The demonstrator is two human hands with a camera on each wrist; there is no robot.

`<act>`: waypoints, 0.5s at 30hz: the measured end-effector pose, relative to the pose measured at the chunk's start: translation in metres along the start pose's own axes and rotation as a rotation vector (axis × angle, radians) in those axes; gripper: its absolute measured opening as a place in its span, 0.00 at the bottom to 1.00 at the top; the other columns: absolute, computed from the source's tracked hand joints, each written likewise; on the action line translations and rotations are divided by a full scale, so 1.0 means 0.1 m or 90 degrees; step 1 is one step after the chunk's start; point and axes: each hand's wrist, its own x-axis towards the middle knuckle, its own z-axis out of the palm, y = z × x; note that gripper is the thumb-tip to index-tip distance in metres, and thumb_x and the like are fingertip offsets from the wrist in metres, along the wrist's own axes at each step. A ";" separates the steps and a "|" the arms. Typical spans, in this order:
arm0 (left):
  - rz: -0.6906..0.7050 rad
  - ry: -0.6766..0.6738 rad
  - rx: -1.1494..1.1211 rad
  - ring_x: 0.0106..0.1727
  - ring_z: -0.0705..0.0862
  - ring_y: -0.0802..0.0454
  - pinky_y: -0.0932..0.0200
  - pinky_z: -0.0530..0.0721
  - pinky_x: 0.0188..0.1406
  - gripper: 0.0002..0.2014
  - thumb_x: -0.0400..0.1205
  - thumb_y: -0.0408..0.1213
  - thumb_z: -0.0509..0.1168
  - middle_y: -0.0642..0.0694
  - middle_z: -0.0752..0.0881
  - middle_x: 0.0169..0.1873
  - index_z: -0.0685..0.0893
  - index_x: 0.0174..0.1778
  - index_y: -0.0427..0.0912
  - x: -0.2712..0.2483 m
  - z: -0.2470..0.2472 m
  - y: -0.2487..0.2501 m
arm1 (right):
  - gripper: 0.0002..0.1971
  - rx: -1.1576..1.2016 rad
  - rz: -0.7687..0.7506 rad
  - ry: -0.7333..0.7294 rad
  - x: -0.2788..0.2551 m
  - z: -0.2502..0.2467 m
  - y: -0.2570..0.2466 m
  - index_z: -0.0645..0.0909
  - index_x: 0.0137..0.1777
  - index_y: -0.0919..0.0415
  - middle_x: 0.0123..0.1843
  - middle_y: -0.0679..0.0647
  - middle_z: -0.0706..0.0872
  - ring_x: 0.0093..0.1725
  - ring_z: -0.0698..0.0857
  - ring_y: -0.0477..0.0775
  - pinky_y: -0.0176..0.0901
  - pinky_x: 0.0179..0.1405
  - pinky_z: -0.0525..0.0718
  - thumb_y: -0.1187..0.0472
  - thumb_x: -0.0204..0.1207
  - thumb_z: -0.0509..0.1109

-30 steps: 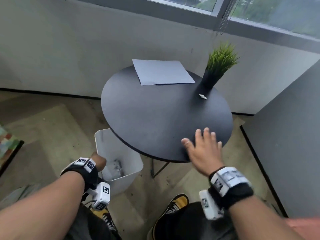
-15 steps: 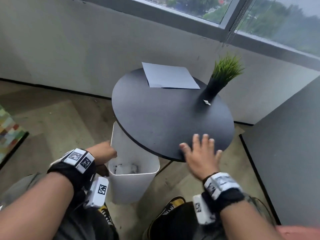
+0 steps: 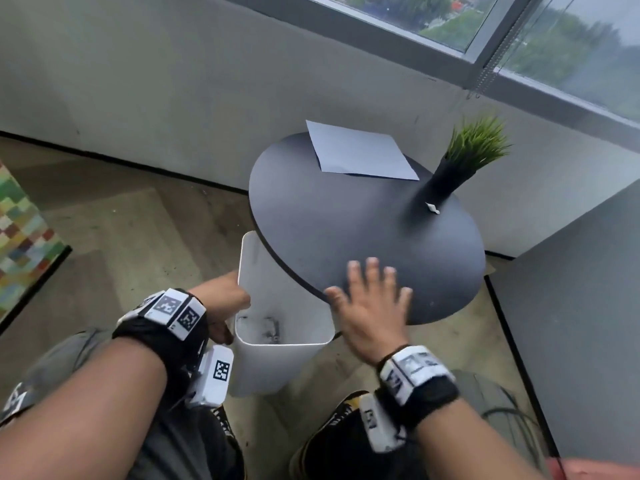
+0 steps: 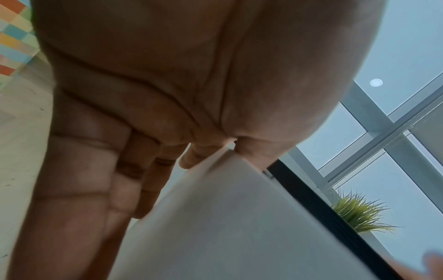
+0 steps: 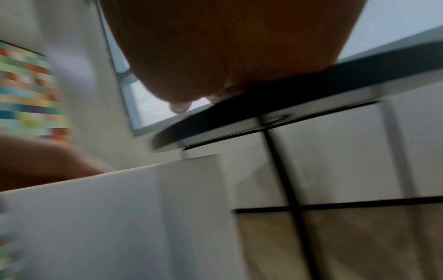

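My left hand (image 3: 221, 303) grips the rim of a white plastic bin (image 3: 277, 362) and holds it against the near-left edge of the round black table (image 3: 346, 220). In the left wrist view the fingers (image 4: 155, 180) lie down the bin's outer wall (image 4: 227, 227) and the thumb hooks over its rim. Some crumpled pale bits (image 3: 263, 329) lie in the bin's bottom. My right hand (image 3: 370, 303) rests flat, fingers spread, on the table's near edge. A small white scrap (image 3: 433, 208) lies by the vase.
A sheet of pale paper (image 3: 356, 154) overhangs the table's far edge. A green grass plant (image 3: 474, 147) in a black vase stands at the table's right. A grey wall and window are behind, a dark panel (image 3: 571, 306) to the right, and my shoes below.
The bin has come up and to the right in my left hand, from beside my knee to the table's edge. My right hand has stayed flat on the table.
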 end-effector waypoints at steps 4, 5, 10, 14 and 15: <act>-0.007 -0.003 0.006 0.35 0.90 0.25 0.26 0.88 0.42 0.20 0.80 0.28 0.57 0.28 0.87 0.48 0.73 0.69 0.42 0.01 -0.03 -0.02 | 0.38 0.208 -0.239 -0.010 -0.09 -0.11 -0.34 0.48 0.86 0.46 0.87 0.42 0.49 0.86 0.44 0.42 0.53 0.85 0.43 0.33 0.80 0.51; -0.013 0.002 -0.001 0.34 0.90 0.26 0.28 0.89 0.40 0.20 0.81 0.27 0.57 0.29 0.87 0.48 0.74 0.70 0.41 0.02 -0.04 -0.04 | 0.38 0.239 -0.192 0.046 0.03 -0.16 -0.19 0.50 0.86 0.48 0.87 0.43 0.52 0.86 0.48 0.43 0.52 0.85 0.45 0.34 0.80 0.52; -0.028 0.027 -0.045 0.34 0.86 0.31 0.37 0.90 0.35 0.21 0.83 0.26 0.59 0.31 0.85 0.47 0.74 0.73 0.36 0.02 -0.08 -0.09 | 0.43 0.041 0.186 0.040 0.30 -0.22 0.22 0.52 0.86 0.52 0.88 0.55 0.48 0.86 0.46 0.61 0.72 0.81 0.47 0.27 0.76 0.39; -0.009 0.012 -0.009 0.35 0.90 0.29 0.28 0.89 0.39 0.20 0.79 0.25 0.58 0.30 0.85 0.49 0.75 0.67 0.41 -0.02 -0.17 -0.06 | 0.44 -0.011 -0.122 -0.026 -0.09 0.12 -0.63 0.40 0.87 0.50 0.87 0.49 0.33 0.85 0.30 0.54 0.63 0.82 0.33 0.26 0.75 0.37; -0.004 0.012 -0.013 0.35 0.90 0.27 0.26 0.88 0.39 0.19 0.79 0.26 0.58 0.28 0.86 0.48 0.76 0.65 0.42 -0.03 -0.19 -0.06 | 0.45 0.008 -0.202 -0.042 -0.18 0.15 -0.78 0.40 0.87 0.50 0.87 0.48 0.34 0.84 0.30 0.51 0.61 0.83 0.33 0.26 0.75 0.37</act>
